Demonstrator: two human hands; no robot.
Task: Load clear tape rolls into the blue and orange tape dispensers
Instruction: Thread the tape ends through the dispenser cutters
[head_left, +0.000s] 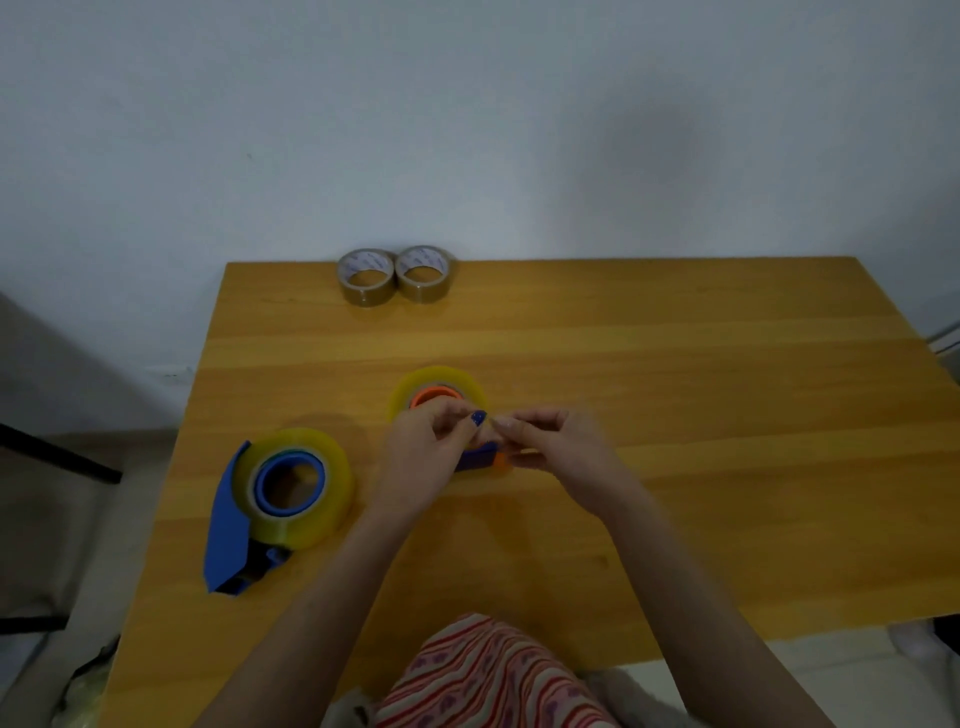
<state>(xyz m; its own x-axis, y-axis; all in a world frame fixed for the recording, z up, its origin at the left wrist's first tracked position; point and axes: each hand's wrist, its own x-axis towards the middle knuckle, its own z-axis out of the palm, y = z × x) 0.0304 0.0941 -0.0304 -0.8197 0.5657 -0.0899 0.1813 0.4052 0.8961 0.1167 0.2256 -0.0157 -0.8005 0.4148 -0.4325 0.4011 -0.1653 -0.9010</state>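
Observation:
The blue tape dispenser lies at the table's left with a clear tape roll seated on its blue hub. At the table's middle, the orange dispenser holds a second clear roll around its orange hub, and my hands hide most of its body. My left hand and my right hand meet fingertip to fingertip just in front of that roll, pinching what looks like the tape's loose end. The strip itself is too thin to make out.
Two brown tape rolls stand side by side at the table's far edge by the wall. A dark frame stands off the table's left side.

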